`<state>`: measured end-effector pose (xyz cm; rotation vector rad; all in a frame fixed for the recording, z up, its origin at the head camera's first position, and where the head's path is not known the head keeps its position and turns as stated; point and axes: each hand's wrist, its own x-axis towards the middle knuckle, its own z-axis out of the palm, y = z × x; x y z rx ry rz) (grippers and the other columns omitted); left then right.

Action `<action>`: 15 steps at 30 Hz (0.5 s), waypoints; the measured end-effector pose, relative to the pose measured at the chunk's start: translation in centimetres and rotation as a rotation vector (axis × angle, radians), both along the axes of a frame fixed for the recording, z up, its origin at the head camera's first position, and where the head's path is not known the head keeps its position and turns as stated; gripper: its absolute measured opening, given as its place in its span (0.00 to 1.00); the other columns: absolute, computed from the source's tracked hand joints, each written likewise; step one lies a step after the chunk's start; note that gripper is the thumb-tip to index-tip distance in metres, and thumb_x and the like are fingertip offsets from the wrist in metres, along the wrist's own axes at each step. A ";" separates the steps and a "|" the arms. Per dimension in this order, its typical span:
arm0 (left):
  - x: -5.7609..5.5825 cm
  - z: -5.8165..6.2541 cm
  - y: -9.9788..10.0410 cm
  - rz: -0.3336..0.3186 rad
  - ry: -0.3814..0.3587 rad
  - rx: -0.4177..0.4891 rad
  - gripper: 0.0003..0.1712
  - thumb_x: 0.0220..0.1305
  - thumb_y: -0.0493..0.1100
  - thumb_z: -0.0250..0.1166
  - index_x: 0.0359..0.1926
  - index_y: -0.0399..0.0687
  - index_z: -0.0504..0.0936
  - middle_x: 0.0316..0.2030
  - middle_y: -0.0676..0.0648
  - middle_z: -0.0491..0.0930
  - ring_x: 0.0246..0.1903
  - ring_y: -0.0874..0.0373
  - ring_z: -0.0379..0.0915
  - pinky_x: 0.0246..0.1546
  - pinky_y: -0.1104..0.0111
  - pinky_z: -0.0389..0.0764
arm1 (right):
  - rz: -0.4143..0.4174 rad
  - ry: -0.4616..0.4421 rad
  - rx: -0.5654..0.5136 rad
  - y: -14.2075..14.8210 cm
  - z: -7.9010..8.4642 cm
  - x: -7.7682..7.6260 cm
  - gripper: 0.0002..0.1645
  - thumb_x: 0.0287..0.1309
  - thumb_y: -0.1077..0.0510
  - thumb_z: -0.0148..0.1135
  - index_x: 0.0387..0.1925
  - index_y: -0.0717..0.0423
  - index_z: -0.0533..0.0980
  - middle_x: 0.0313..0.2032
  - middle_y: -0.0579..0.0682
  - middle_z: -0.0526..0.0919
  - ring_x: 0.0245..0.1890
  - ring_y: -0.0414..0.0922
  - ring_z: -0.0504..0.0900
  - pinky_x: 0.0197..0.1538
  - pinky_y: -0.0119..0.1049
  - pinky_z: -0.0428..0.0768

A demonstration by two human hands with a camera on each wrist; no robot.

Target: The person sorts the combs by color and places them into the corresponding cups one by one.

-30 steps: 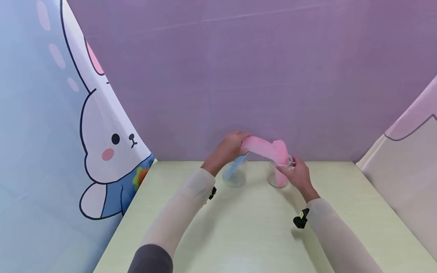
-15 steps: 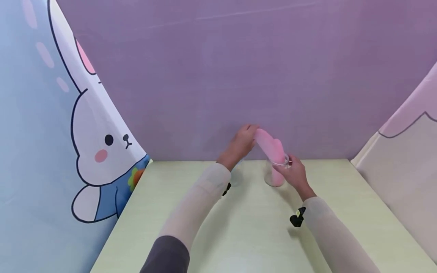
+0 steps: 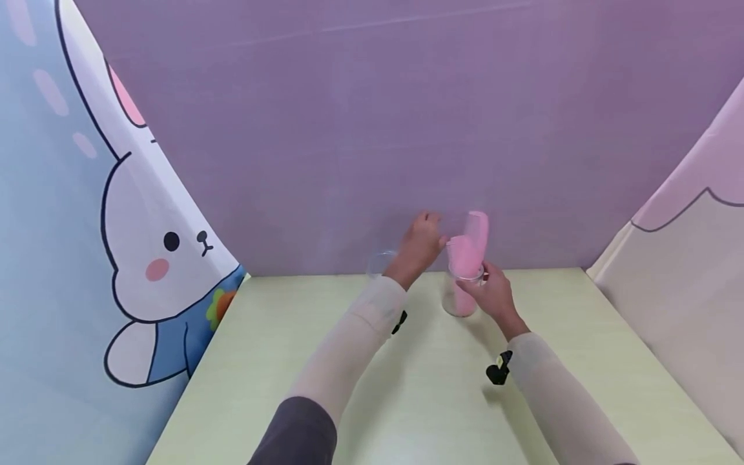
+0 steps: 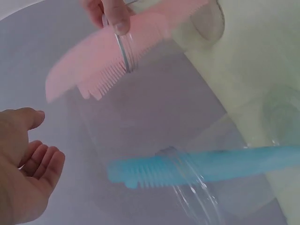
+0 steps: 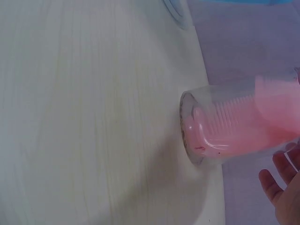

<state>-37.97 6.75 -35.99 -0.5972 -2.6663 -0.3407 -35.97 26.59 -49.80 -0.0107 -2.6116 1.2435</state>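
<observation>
Two pink combs (image 3: 478,234) stand in a clear glass jar (image 3: 449,298), teeth and upper ends above its rim. My right hand (image 3: 494,296) grips that jar at the rim, thumb on the near side. Just left of the combs, my left hand (image 3: 420,248) is in the air with loosely bent fingers and nothing in them. The left wrist view shows the left palm apart from the pink combs. Lower in that view, a blue comb (image 4: 211,165) leans in a second clear jar (image 4: 194,187), which my left forearm mostly hides in the head view.
Both jars stand near the back edge of a pale yellow-green table (image 3: 442,387). A purple cloth (image 3: 372,129) hangs behind it. At the left is a blue cloth with a printed rabbit (image 3: 151,239), and a pink and cream cloth (image 3: 692,258) hangs at the right.
My left hand carried one pink comb's end up and rightward, then let go of it. The comb swung from sloping left to nearly upright in the jar. My right hand keeps its grip on the rim.
</observation>
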 end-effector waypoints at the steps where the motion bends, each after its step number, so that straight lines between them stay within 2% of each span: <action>1: 0.0 -0.1 -0.2 0.003 -0.016 0.021 0.25 0.71 0.48 0.65 0.65 0.46 0.76 0.60 0.44 0.78 0.60 0.56 0.76 0.56 0.71 0.81 | -0.002 -0.002 0.008 0.0 0.0 0.0 0.44 0.57 0.39 0.72 0.66 0.59 0.69 0.56 0.61 0.79 0.53 0.57 0.77 0.46 0.44 0.77; 5: 0.1 0.0 -1.4 -0.009 -0.028 0.010 0.24 0.72 0.47 0.64 0.65 0.47 0.77 0.60 0.44 0.77 0.59 0.55 0.76 0.55 0.70 0.82 | -0.016 -0.005 0.027 -0.1 0.4 0.2 0.45 0.57 0.38 0.71 0.66 0.61 0.69 0.56 0.62 0.79 0.53 0.57 0.76 0.45 0.42 0.76; 8: 0.2 0.3 -2.4 -0.021 -0.004 0.009 0.23 0.71 0.48 0.65 0.63 0.47 0.78 0.59 0.44 0.78 0.57 0.54 0.77 0.54 0.68 0.82 | -0.017 -0.004 0.030 0.0 0.8 0.1 0.45 0.58 0.38 0.71 0.66 0.62 0.69 0.56 0.62 0.78 0.53 0.57 0.77 0.45 0.43 0.77; 12: 0.5 0.6 -3.8 -0.049 0.017 0.059 0.24 0.69 0.48 0.67 0.63 0.46 0.78 0.60 0.44 0.77 0.59 0.52 0.76 0.58 0.65 0.80 | 0.022 -0.024 0.031 0.1 1.4 0.1 0.47 0.59 0.38 0.69 0.68 0.62 0.65 0.61 0.64 0.75 0.58 0.60 0.75 0.53 0.54 0.79; 15: 1.2 0.9 -5.3 -0.086 -0.011 0.084 0.29 0.69 0.49 0.67 0.67 0.45 0.74 0.65 0.42 0.73 0.65 0.49 0.71 0.65 0.61 0.76 | 0.048 -0.022 0.055 0.4 2.0 0.3 0.53 0.61 0.38 0.67 0.74 0.65 0.57 0.69 0.69 0.67 0.67 0.65 0.68 0.64 0.64 0.72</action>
